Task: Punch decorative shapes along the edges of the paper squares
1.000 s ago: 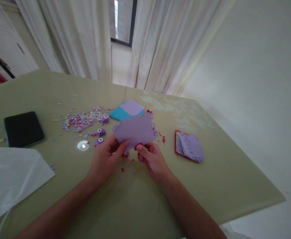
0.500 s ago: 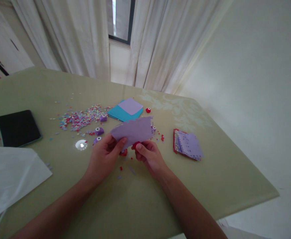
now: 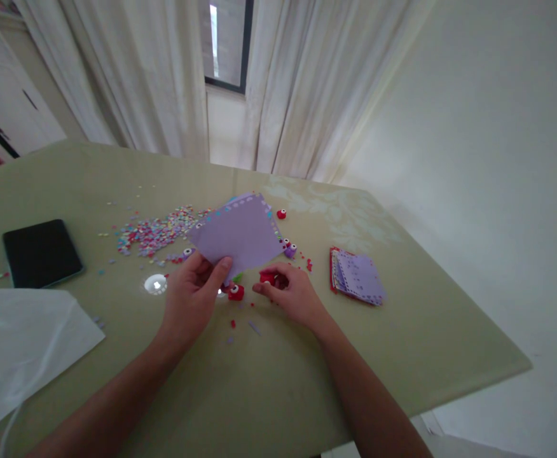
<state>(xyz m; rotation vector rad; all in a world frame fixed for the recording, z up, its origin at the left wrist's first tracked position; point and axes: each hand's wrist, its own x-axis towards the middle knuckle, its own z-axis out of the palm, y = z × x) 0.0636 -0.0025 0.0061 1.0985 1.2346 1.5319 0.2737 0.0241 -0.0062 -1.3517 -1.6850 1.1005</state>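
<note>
My left hand (image 3: 193, 296) pinches the near corner of a lilac paper square (image 3: 238, 234) and holds it up over the table; small holes run along its far and right edges. My right hand (image 3: 292, 294) rests on the table beside it, fingers curled round a small red paper punch (image 3: 268, 277). A second red punch (image 3: 235, 292) lies between my hands. The paper hides most of the stack of coloured sheets behind it.
Punched confetti (image 3: 157, 232) is scattered at the left, with small purple punches (image 3: 290, 250) and another red punch (image 3: 281, 214) nearby. A stack of punched sheets (image 3: 357, 277) lies to the right. A black tablet (image 3: 41, 252) and white paper (image 3: 16, 343) lie at the left of the green table (image 3: 412, 337).
My right hand let go of the lilac paper and dropped to the table with the red punch. My left hand alone lifted and turned the paper up and to the left.
</note>
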